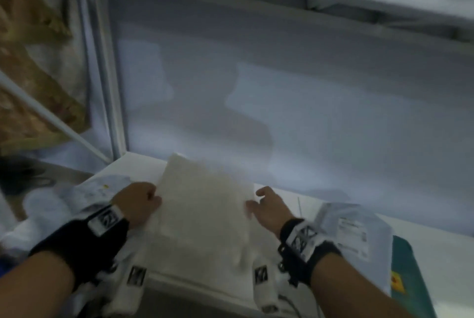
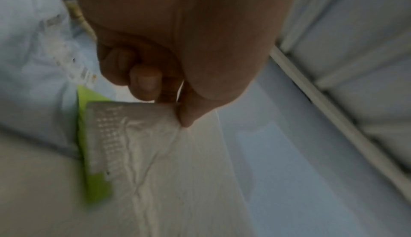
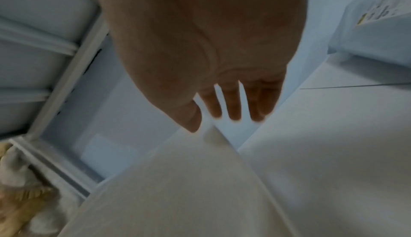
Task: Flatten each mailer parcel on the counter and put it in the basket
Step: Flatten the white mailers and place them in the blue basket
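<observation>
Between the two hands, a white mailer [image 1: 202, 204] is held over the near edge of the white counter [image 1: 436, 261], its far end tipped up and away from the person. Long axis runs from the person's body outward, far corner pointing forward and slightly left toward the big white-walled bin [image 1: 282, 92] beyond the fingertips; whether that bin is the basket, cannot tell. Left hand [image 1: 137, 203] has the mailer's left edge: fingers curled under, thumb pinching on top. Left wrist view confirms the pinch at a corner, with crinkled white film and a grey sealed strip hanging below the thumb [image 2: 186, 117], plus a green panel [image 2: 93, 184] just beside that strip, on the little-finger side. Right hand [image 1: 269, 207] is loose at the mailer's right edge, fingers straight and slightly spread, thumb near the edge; right wrist view shows the fingertips [image 3: 235, 110] past the mailer's corner, gripping nothing. Contact of thumb with the film is too blurred to call. Outboard of the left hand, a pale blue labelled parcel [image 1: 84, 194] lies on the counter. Outboard of the right wrist, another pale labelled parcel [image 1: 351, 230] lies flat, partly over a teal item [image 1: 407, 274]. Heavy motion blur throughout.
</observation>
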A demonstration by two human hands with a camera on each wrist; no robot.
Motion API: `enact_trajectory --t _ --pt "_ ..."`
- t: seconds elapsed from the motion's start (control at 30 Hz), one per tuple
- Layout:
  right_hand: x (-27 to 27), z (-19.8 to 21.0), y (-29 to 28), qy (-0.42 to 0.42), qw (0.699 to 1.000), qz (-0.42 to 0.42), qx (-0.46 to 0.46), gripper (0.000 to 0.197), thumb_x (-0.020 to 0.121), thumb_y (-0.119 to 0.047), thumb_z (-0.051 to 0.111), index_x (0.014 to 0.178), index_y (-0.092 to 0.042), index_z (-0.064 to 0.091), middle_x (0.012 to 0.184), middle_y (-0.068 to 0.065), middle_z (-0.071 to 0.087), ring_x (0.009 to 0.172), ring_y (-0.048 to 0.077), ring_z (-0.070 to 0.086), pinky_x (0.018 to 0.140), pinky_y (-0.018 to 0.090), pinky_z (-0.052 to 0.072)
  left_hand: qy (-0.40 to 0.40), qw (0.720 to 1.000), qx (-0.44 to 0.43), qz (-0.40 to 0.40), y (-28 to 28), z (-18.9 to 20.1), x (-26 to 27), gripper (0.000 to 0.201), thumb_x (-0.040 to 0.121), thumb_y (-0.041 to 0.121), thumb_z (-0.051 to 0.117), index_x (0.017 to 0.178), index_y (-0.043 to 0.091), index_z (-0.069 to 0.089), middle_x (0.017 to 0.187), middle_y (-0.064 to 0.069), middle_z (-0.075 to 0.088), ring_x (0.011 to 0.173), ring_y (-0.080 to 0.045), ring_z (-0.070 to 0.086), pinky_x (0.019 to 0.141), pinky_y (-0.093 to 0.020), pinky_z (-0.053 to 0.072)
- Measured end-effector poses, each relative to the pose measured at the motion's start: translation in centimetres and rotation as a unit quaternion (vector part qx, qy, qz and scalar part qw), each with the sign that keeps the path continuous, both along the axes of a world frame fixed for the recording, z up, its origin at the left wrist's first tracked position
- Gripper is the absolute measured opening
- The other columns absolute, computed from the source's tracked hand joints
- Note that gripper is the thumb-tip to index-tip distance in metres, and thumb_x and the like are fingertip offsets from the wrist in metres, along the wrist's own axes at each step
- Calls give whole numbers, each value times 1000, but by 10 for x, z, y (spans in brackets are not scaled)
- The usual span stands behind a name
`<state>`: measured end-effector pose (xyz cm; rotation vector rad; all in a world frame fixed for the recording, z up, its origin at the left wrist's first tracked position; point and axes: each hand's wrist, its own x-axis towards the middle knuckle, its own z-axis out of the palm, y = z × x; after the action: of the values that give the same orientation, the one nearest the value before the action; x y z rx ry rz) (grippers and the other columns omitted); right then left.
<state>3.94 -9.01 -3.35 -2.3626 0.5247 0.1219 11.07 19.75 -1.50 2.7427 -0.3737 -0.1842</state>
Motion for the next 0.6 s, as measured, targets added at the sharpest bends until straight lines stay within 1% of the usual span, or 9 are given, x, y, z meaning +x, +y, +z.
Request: enact_trajectory --t 0.07,0.1,0.17,0.2,0.27,0.33,0.37,0.5,0.6 --pt "-3 -1 -2 -48 998 -3 -33 62 89 -46 61 143 -27 35 144 7 41 127 30 46 104 44 43 -47 997 46 -39 -7 -8 -3 17 99 34 43 97 22 56 109 -4 66 100 -23 59 82 -26 42" --pt "-6 7 2 -95 995 20 -37 70 89 -48 62 149 -30 28 150 4 34 135 29 38 110 46 37 -76 993 71 -54 -11 -9 -6 21 99 38 39 103 26 56 111 0 66 101 -21 60 87 -27 44" --pt "-8 32 12 -177 979 89 -48 75 90 -49 61 153 -35 21 155 -3 27 140 22 30 114 45 29 -112 979 149 -81 -27 -2 -15 29 99 43 30 119 35 50 121 7 62 108 -19 55 93 -29 43" --pt "-8 43 17 -193 972 123 -61 71 91 -50 60 151 -38 25 154 -6 30 138 19 31 114 44 26 -122 971 185 -93 -37 2 -19 33 100 43 27 128 39 44 129 8 57 114 -20 51 96 -30 40" --pt "-8 56 27 -170 959 186 -134 50 94 -47 55 141 -41 42 144 -9 46 131 16 41 107 42 24 -145 958 221 -112 -59 7 -25 37 101 42 25 137 39 34 135 9 50 120 -22 43 98 -33 34" --pt "-9 58 35 -141 938 226 -221 30 97 -40 48 126 -37 56 127 -11 59 119 14 52 97 41 23 -179 953 222 -107 -77 13 -30 34 99 38 31 131 39 40 129 8 51 117 -25 43 96 -36 33" --pt "-10 56 37 -133 933 234 -238 27 98 -36 45 121 -35 59 121 -10 62 114 14 54 93 41 22 -192 953 211 -99 -84 14 -32 30 97 37 34 125 38 45 125 7 52 115 -26 43 94 -37 33" --pt "-11 48 36 -129 922 227 -287 18 98 -27 45 108 -29 60 107 -6 65 102 19 58 88 42 25 -201 956 192 -98 -99 16 -37 23 94 33 43 115 35 51 122 6 47 116 -25 39 91 -39 31" --pt "-13 42 30 -137 925 197 -293 14 96 -22 46 102 -29 56 102 -7 65 99 20 60 85 41 25 -167 966 155 -119 -108 13 -37 18 93 32 41 111 36 47 116 8 55 112 -20 48 94 -39 29"
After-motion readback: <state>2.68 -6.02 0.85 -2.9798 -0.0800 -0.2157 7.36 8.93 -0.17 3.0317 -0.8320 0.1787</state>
